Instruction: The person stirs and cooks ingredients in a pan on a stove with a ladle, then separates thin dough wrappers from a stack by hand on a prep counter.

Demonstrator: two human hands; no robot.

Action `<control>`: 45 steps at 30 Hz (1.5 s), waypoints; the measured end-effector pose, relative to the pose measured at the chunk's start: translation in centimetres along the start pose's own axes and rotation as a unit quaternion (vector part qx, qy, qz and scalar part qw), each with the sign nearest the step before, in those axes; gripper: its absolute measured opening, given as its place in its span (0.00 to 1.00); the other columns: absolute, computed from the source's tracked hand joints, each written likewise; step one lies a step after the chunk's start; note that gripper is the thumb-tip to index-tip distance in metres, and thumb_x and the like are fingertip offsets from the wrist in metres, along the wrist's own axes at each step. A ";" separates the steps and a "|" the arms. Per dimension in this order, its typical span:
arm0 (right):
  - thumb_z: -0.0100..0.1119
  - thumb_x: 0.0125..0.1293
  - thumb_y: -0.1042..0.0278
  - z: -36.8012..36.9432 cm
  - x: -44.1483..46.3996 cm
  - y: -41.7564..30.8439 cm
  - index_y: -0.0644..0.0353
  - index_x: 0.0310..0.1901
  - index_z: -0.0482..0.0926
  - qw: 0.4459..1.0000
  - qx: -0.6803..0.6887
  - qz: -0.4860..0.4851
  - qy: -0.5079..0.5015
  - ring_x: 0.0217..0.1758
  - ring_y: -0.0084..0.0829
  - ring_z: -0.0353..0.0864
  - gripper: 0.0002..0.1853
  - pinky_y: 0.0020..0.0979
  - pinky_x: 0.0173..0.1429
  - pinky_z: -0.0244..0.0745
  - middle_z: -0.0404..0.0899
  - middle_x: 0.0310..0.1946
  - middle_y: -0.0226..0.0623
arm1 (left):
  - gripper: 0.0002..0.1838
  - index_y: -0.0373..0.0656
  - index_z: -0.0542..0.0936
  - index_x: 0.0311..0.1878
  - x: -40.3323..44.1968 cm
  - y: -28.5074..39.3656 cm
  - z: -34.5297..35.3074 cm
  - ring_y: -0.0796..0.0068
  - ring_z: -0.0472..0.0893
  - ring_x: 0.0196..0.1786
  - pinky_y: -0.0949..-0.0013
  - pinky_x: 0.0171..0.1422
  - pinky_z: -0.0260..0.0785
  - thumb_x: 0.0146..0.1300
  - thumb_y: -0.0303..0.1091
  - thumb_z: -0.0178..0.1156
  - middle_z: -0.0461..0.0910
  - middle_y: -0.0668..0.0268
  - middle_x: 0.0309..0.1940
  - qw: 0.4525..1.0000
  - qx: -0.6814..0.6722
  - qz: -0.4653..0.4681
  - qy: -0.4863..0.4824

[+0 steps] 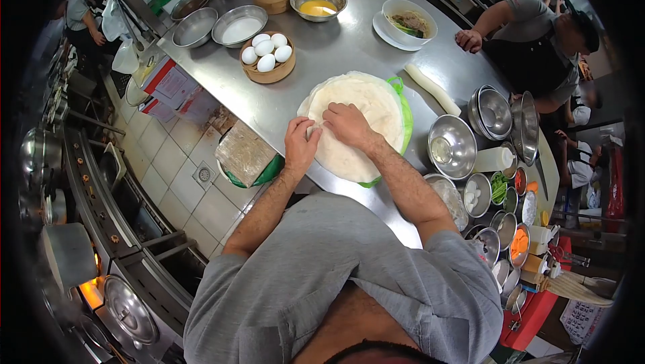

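A stack of thin, round, pale dough sheets (359, 156) lies on a green plastic bag (406, 112) on the steel table. At the stack's left edge is my left hand (302, 141), its fingers curled at the rim of the top sheet. My right hand (346, 123) rests on the upper left part of the stack, with bent fingers pointing toward the left hand. Both hands' fingertips are close together at the sheet's edge; the exact grip is too small to make out.
White eggs fill a round bamboo basket (269, 74). Behind are metal bowls and a noodle bowl (409, 21). A dough roll (432, 88) lies right of the stack, near steel bowls (452, 147) and ingredients. A co-worker (537, 48) stands across the table; a stove with flame is left.
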State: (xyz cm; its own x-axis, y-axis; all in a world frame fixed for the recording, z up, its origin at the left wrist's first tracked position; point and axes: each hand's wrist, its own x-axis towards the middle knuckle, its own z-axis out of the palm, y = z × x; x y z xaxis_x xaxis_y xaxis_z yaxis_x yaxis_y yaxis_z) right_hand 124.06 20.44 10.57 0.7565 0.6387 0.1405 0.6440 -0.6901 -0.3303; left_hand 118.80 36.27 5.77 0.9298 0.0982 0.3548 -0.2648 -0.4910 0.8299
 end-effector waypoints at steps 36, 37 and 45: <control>0.54 0.59 0.69 0.7 0.9 -0.3 0.56 0.35 0.74 1.000 0.005 0.017 0.002 0.43 0.36 0.74 0.03 0.40 0.45 0.63 0.72 0.34 0.34 | 0.07 0.33 0.73 0.41 1.5 -0.9 0.1 0.57 0.76 0.35 0.62 0.41 0.71 0.60 0.23 0.55 0.73 0.54 0.42 0.995 0.063 0.068 -0.041; 0.54 0.59 0.69 0.6 1.0 -0.3 0.56 0.35 0.74 1.000 0.006 0.017 0.003 0.43 0.36 0.74 0.03 0.40 0.45 0.63 0.72 0.34 0.34 | 0.06 0.34 0.72 0.41 1.7 -0.7 0.0 0.53 0.75 0.37 0.60 0.42 0.70 0.61 0.23 0.53 0.72 0.53 0.41 0.993 0.086 0.053 -0.067; 0.54 0.59 0.67 0.6 1.5 0.2 0.58 0.33 0.77 1.000 0.008 0.030 -0.004 0.42 0.42 0.76 0.05 0.43 0.44 0.68 0.77 0.34 0.40 | 0.11 0.38 0.73 0.42 1.7 -1.5 0.3 0.61 0.76 0.36 0.64 0.38 0.71 0.57 0.28 0.61 0.72 0.56 0.39 0.999 0.024 0.015 -0.044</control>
State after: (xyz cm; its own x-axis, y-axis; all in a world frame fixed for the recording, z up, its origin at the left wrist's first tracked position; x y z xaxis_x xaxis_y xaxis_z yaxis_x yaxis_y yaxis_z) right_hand 125.29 21.49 10.11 0.7924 0.5994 0.1134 0.5962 -0.7216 -0.3518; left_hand 120.89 36.97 5.00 0.9408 0.0076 0.3389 -0.2829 -0.5330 0.7974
